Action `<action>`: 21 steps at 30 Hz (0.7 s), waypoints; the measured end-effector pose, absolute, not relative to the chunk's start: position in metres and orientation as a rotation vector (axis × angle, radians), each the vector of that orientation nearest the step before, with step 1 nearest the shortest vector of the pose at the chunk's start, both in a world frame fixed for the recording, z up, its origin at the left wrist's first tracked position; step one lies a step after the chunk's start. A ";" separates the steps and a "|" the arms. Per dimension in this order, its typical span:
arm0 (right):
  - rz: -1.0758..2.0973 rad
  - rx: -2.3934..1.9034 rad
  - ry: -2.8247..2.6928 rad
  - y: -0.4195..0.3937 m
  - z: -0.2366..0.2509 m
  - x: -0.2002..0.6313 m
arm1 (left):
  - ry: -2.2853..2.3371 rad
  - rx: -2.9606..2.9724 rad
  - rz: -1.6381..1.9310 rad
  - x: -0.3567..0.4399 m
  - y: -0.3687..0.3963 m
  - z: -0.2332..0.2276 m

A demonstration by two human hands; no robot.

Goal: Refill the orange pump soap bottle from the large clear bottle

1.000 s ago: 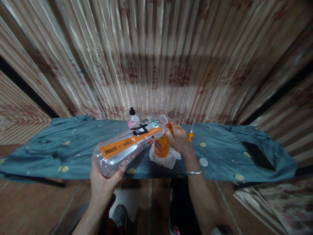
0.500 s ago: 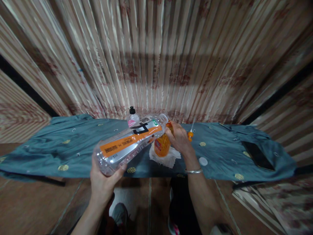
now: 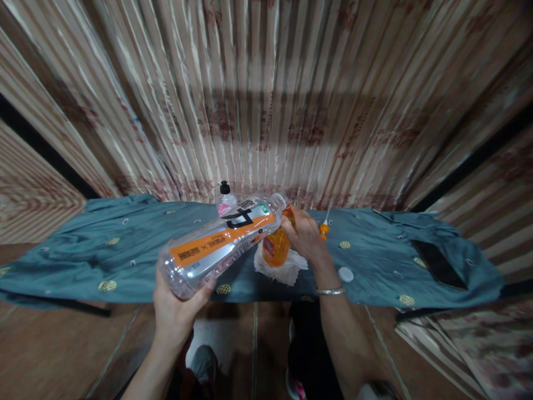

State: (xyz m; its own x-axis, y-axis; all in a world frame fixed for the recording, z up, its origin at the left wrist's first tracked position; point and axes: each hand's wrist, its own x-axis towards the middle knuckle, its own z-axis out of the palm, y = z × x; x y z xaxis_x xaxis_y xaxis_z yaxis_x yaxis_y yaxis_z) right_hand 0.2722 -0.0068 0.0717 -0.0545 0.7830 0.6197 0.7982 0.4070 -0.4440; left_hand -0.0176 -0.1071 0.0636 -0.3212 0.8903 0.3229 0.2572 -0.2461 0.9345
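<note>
My left hand (image 3: 179,305) is closed around the base of a large clear plastic bottle (image 3: 225,239) with an orange and silver label. The bottle is tilted, its uncapped mouth up to the right, at the top of an orange bottle (image 3: 275,247). My right hand (image 3: 306,233) is wrapped around the upper part of that orange bottle, whose opening is hidden behind the fingers and the clear bottle's neck. Under the orange bottle lies a crumpled white tissue (image 3: 287,275). Whether liquid flows between the bottles I cannot make out.
Behind the clear bottle stands a small bottle with a black cap (image 3: 225,189). To the right lie an orange pump top (image 3: 324,229), a white cap (image 3: 346,274) and a dark phone (image 3: 439,265). A blue-green cloth (image 3: 83,250) covers the narrow table; a striped curtain (image 3: 266,111) hangs behind.
</note>
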 end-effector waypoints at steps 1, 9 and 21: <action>-0.021 -1.367 -1.821 -0.007 0.072 0.272 | 1.495 1.399 1.604 -0.017 -0.107 0.064; -0.020 -1.367 -1.822 -0.006 0.071 0.272 | 1.508 1.389 1.593 -0.012 -0.109 0.072; -0.003 -1.361 -1.822 -0.006 0.071 0.273 | 1.517 1.369 1.597 -0.012 -0.108 0.072</action>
